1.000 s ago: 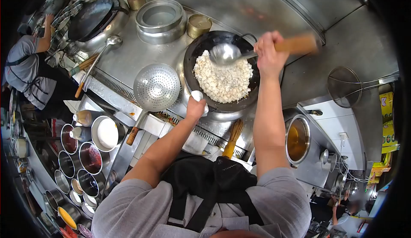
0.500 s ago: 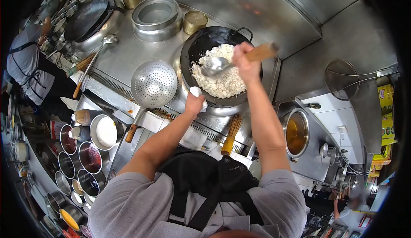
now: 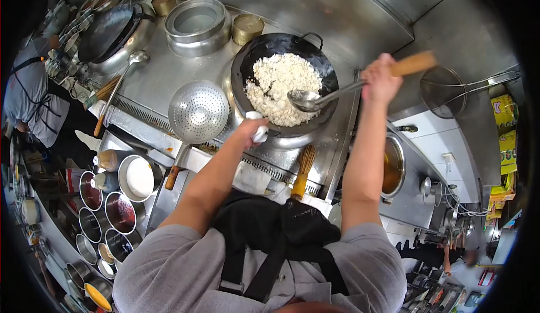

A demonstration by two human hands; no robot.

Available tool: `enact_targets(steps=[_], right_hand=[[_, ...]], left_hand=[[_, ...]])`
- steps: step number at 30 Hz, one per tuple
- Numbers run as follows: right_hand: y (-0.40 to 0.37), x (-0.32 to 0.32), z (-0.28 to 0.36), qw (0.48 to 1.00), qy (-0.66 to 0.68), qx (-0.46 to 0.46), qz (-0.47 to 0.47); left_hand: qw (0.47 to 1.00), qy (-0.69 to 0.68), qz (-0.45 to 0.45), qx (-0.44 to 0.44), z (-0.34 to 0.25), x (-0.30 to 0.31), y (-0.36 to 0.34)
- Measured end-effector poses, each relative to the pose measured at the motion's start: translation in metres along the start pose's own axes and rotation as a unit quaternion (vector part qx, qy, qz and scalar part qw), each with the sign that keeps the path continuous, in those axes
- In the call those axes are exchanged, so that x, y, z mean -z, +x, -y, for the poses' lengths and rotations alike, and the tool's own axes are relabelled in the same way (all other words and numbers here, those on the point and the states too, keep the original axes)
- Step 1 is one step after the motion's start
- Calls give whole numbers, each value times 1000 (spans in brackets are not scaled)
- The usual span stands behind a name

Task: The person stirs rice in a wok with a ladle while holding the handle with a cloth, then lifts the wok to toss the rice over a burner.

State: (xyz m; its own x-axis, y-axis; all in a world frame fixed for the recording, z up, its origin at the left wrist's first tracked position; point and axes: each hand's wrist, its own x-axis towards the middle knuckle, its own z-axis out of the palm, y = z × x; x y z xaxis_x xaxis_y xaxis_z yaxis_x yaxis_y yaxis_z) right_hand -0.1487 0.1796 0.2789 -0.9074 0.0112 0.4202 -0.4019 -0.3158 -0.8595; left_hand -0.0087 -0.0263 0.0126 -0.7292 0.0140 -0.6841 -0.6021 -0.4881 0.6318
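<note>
rice [image 3: 288, 72] is contained in a black wok [image 3: 331, 81], spread over the middle of its floor in a loose white mass, with a small gap near the centre where dark metal is exposed. the wok is seated over a round metal rim on the steel cooktop [image 3: 151, 88]; its loop handle is turned away from the person.

right hand [image 3: 380, 80]: fingers are curled closed around the handle of a ladle [image 3: 304, 101]; the wooden end is left projecting beyond the fist and is slightly blurred. the ladle's bowl is placed at the right part of the rice, near the wok's side; how deeply it is sunk cannot be told.

left hand [image 3: 251, 129]: closed around a folded white cloth [image 3: 260, 136], which is held against the near-left rim of the wok. whether a second handle is gripped beneath the cloth cannot be told.

surroundings: a perforated skimmer [image 3: 198, 110] is laid just left of the wok, its wooden handle directed toward the person. a bamboo brush [image 3: 302, 173] is positioned on the near side of the wok. a lidless metal pot [image 3: 197, 28] and a tin [image 3: 248, 29] are set beyond the skimmer, side by side. a co-worker in an apron [image 3: 35, 96] is seen at far left.
</note>
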Motion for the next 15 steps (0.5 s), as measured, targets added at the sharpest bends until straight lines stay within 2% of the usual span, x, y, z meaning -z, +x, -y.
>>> enact_targets(steps=[1,2,3,5,7,9,10,11,12,13,14,15], right_hand=[[-3,-1,-35,998,-23,-13,-63],[-12,2,-68,999,1,-23,-42],[-9,4,-69,997,33,-66,19],[11,-11,-34,998,11,-56,14],[35,-26,46,997,-69,28,24],[38,-39,131,999,4,-5,32],[43,-35,152,996,29,5,84],[42,-31,160,989,53,11,134],[42,-31,141,990,57,-16,130],[44,-31,98,987,55,-84,127],[22,-46,42,989,-142,-18,-24],[-13,-72,3,981,-133,-116,-76]], left_hand=[[1000,-16,1,-5,9,-3,13],[1000,-26,2,-7,14,-6,15],[1000,-22,1,-10,15,-6,6],[997,-54,-9,-49,16,-9,-29],[991,-97,2,-93,25,0,-94],[995,-79,2,-61,28,4,-159],[995,-30,-39,-85,36,6,-160],[996,-31,-41,-79,33,1,-150],[994,-71,-35,-71,25,-10,-132],[991,-108,-25,-73,11,-16,-111],[996,-63,-21,-56,4,-17,-88],[999,-18,-15,-40,4,-17,-67]])
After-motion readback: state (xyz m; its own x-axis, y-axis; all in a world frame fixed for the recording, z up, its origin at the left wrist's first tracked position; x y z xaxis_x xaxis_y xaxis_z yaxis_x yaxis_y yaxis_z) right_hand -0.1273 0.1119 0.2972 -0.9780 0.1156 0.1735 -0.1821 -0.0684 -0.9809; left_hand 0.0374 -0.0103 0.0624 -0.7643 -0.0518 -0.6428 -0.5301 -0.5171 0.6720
